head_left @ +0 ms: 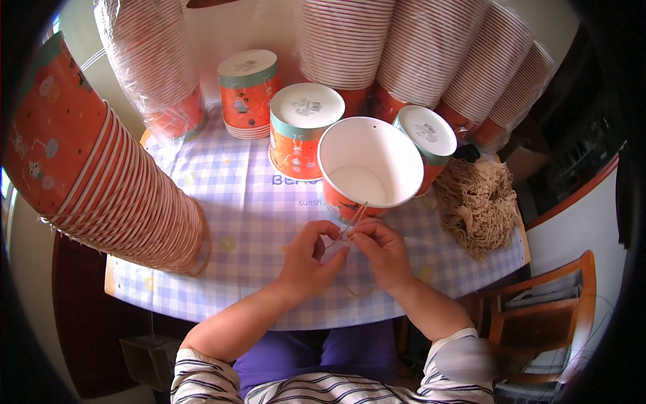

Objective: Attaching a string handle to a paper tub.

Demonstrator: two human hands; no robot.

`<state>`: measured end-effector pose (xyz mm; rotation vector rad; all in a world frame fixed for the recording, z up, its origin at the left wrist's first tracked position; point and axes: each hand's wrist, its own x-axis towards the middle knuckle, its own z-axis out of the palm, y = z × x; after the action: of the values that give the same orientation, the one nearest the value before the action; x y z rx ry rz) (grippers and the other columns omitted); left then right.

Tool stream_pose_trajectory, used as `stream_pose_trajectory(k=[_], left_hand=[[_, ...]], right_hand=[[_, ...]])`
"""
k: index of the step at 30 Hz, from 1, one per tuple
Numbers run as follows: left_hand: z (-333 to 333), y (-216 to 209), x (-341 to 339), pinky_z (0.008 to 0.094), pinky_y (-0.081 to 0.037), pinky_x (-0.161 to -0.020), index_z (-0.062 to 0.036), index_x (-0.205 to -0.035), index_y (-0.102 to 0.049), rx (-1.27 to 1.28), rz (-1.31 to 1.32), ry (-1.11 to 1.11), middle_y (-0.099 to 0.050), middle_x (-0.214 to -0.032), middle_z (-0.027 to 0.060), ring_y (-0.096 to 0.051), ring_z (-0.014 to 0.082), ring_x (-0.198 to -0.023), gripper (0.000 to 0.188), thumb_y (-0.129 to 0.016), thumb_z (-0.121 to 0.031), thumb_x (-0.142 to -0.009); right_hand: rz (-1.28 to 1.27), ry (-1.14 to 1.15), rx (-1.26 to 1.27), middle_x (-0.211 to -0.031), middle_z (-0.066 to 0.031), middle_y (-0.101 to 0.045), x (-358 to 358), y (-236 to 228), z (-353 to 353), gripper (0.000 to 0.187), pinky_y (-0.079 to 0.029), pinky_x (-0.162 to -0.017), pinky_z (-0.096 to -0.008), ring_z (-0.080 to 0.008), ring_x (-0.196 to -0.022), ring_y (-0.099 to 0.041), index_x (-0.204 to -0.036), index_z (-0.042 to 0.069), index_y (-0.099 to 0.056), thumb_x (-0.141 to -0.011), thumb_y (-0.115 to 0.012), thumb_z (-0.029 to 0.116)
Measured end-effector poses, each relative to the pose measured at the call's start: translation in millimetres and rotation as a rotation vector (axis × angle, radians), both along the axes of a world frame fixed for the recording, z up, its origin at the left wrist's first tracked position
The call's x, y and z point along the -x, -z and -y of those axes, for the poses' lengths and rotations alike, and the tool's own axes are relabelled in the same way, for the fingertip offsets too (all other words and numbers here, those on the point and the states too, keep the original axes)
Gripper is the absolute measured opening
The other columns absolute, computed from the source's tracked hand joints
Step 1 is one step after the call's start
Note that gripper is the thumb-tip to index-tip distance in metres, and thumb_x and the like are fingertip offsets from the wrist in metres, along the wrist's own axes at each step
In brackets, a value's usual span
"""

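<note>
An orange paper bucket (370, 168) with a white inside stands in front of me, tilted so its mouth faces my hands. A thin tan cord (361, 211) hangs from its near rim. My right hand (385, 254) pinches this cord between thumb and fingertips. Close beside it, my left hand (312, 259) has its fingers curled round a part of the cord, thumb toward the right hand. A loose length of cord dangles below the hands. To the right lies a tangled heap of tan cord (475, 205).
Upside-down buckets (307, 108) stand behind the open one. A tall leaning stack of nested buckets (134, 195) rises at the left. Plastic-wrapped bucket stacks (431, 47) line the back. A checked cloth (235, 269) covers the table; a wooden chair (542, 323) stands at right.
</note>
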<state>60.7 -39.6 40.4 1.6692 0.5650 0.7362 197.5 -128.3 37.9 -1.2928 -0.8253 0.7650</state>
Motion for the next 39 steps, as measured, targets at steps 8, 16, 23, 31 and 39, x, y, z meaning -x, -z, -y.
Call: stream_pose_trajectory(k=[8, 16, 23, 31, 39], left_hand=[[3, 1, 0, 0.0205, -0.036, -0.048, -0.0056, -0.093, -0.058, -0.283, -0.011, -0.047, -0.061, -0.080, 0.0022, -0.045, 0.0041, -0.057, 0.024, -0.071, -0.003, -0.072], [1, 13, -5, 0.0234, -0.048, -0.061, -0.0038, -0.095, -0.058, -0.069, 0.112, -0.027, -0.065, -0.083, 0.0058, -0.061, 0.0107, -0.071, 0.015, -0.063, -0.005, -0.081], [-1, 11, 0, 0.0218, -0.046, -0.059, -0.0019, -0.096, -0.056, 0.237, 0.091, 0.109, -0.060, -0.082, 0.0026, -0.056, 0.0076, -0.066, 0.013, -0.050, 0.003, -0.085], [0, 5, 3, 0.0174, -0.036, -0.051, -0.0037, -0.096, -0.056, 0.077, 0.012, 0.090, -0.056, -0.082, -0.0021, -0.043, 0.0007, -0.059, 0.013, -0.058, 0.000, -0.083], [2, -1, -2, 0.0178, -0.035, -0.049, -0.0043, -0.089, -0.059, -0.045, -0.016, 0.002, -0.053, -0.074, -0.0033, -0.043, 0.0011, -0.056, 0.009, -0.064, -0.004, -0.082]], right_hand=[[-0.031, -0.048, -0.016, -0.086, 0.0004, -0.058, -1, 0, 0, 0.006, -0.043, -0.064, -0.0192, -0.0043, -0.074, -0.052, -0.090, 0.001, -0.060, -0.085, -0.061, 0.005], [0.055, -0.035, -0.010, -0.087, 0.0013, -0.056, -1, 0, -1, 0.005, -0.041, -0.060, -0.0177, -0.0031, -0.071, -0.051, -0.087, 0.001, -0.061, -0.084, -0.062, 0.004], [0.115, 0.026, -0.047, -0.087, 0.0012, -0.055, 1, 2, -1, 0.006, -0.038, -0.055, -0.0169, -0.0022, -0.065, -0.047, -0.086, 0.001, -0.061, -0.082, -0.064, 0.004], [0.121, 0.053, -0.059, -0.086, 0.0017, -0.055, 2, 5, -2, 0.006, -0.037, -0.054, -0.0166, -0.0017, -0.063, -0.045, -0.085, 0.001, -0.062, -0.081, -0.065, 0.005], [0.109, 0.052, -0.066, -0.087, 0.0009, -0.056, 2, 5, -2, 0.006, -0.037, -0.054, -0.0164, -0.0016, -0.064, -0.046, -0.086, 0.001, -0.063, -0.081, -0.065, 0.004]])
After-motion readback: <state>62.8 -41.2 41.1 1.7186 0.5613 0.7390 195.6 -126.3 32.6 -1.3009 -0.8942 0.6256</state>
